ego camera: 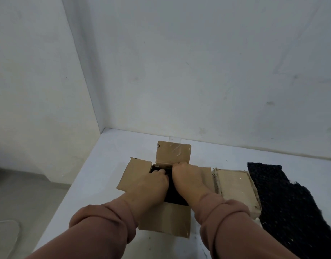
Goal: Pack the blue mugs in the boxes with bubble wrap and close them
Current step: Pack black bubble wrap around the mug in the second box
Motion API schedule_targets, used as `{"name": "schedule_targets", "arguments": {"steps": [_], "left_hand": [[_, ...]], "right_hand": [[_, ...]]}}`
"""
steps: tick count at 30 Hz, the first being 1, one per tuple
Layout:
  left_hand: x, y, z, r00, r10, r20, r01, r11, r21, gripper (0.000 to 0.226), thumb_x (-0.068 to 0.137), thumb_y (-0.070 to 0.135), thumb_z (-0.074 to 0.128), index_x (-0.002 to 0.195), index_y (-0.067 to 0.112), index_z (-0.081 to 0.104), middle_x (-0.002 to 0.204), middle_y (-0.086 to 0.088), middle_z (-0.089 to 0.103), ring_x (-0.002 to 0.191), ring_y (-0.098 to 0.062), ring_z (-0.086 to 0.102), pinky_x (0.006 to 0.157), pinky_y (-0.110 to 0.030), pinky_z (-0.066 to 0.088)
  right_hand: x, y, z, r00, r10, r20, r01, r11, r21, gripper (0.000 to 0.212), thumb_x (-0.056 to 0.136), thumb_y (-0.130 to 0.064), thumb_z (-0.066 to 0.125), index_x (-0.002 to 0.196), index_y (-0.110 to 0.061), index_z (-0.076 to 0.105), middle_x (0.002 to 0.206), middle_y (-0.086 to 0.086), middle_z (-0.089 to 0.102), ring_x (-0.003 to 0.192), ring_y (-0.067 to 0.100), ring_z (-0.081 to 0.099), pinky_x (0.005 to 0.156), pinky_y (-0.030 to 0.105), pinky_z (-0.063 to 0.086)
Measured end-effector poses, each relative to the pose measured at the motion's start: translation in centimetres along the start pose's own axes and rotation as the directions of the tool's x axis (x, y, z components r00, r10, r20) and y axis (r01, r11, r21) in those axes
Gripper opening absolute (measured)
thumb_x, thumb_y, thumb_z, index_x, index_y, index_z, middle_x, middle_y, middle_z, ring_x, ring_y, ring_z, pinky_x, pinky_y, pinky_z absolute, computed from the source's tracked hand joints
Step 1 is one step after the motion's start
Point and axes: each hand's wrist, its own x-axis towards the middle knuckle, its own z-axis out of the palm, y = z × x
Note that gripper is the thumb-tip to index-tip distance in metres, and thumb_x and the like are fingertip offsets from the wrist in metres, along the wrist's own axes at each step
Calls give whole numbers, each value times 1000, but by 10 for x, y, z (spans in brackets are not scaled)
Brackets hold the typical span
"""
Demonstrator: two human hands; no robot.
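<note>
Open box [166,221] on the table [97,193], flaps splayed, directly under both hands. Left hand [151,182] and right hand [189,176] are side by side inside it, fingers bent down onto dark wrap [175,193], probably bubble wrap. Pressing or gripping: can't tell. Closed box [233,186] just right, dark sheet [284,193] beyond.

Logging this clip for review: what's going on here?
A person has the left grip and right grip down in an open cardboard box on the white table, on a dark bundle inside. Whether they clasp or press it is unclear. No mug shows. To its right lie a closed box and a dark bubble wrap sheet.
</note>
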Motion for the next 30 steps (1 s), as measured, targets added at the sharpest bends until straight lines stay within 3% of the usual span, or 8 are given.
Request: {"name": "schedule_targets", "arguments": {"steps": [4, 7, 12, 18, 21, 24, 26, 30], "left_hand": [[1, 0, 1, 1000, 8, -2, -8, 999, 39, 39, 89, 11, 50, 129, 8, 49, 128, -13, 48, 112, -27, 50, 95, -40, 47], [3, -3, 4, 1000, 29, -3, -29, 999, 46, 43, 90, 14, 49, 133, 9, 47, 135, -12, 47, 118, -27, 48, 100, -40, 44], [-1, -1, 2, 999, 36, -19, -35, 999, 37, 44, 91, 11, 46, 134, 8, 46, 136, -13, 46, 119, -27, 46, 102, -40, 42], [-1, 1, 2, 1000, 19, -13, -18, 998, 60, 39, 90, 10, 47, 128, 8, 50, 132, -13, 48, 115, -28, 48, 99, -40, 44], [-1, 0, 2, 1000, 22, -4, -22, 998, 58, 40, 89, 10, 46, 129, 8, 49, 130, -13, 48, 113, -28, 49, 98, -41, 45], [-1, 0, 0, 1000, 18, 1, -18, 998, 55, 44, 91, 13, 47, 135, 11, 44, 133, -12, 47, 117, -28, 48, 100, -39, 43], [-1, 1, -1, 1000, 14, 3, -14, 998, 61, 45, 91, 14, 48, 136, 12, 43, 133, -12, 46, 118, -28, 48, 100, -39, 44], [-1, 1, -1, 1000, 11, 19, -12, 998, 65, 42, 90, 12, 48, 132, 10, 46, 132, -13, 47, 115, -29, 48, 99, -40, 44]], "right_hand": [[0, 9, -9, 997, -73, 38, 71, 996, 57, 22, 89, -4, 46, 106, -4, 60, 113, 16, 62, 99, 29, 61, 77, 33, 47], [0, 7, -18, 988, -146, 49, 143, 988, 66, 28, 90, -7, 47, 118, -8, 55, 119, 15, 52, 100, 31, 58, 80, 34, 46], [-6, -3, -9, 980, -190, 55, 197, 962, -187, 25, 92, -12, 47, 115, -7, 57, 119, 14, 54, 106, 29, 55, 88, 36, 41], [-5, -4, 2, 984, -174, -40, 160, 958, -239, 17, 91, -11, 46, 103, -8, 58, 110, 11, 63, 99, 28, 58, 96, 39, 34], [-7, 0, -4, 982, -188, 33, 190, 941, -280, 14, 91, -13, 46, 92, -14, 60, 103, 6, 65, 93, 24, 58, 106, 46, 22], [-9, -2, -12, 971, -144, 192, 200, 929, -311, 21, 91, -21, 49, 107, -16, 61, 118, 9, 53, 107, 27, 50, 111, 52, 13], [-8, -4, -12, 971, -122, 206, 190, 916, -353, 31, 90, -23, 52, 119, -14, 57, 126, 11, 47, 116, 30, 43, 108, 46, 19], [-8, -6, -14, 985, -116, 129, 146, 958, -248, 9, 90, -17, 51, 88, -18, 60, 108, 5, 62, 107, 25, 50, 103, 39, 22]]}}
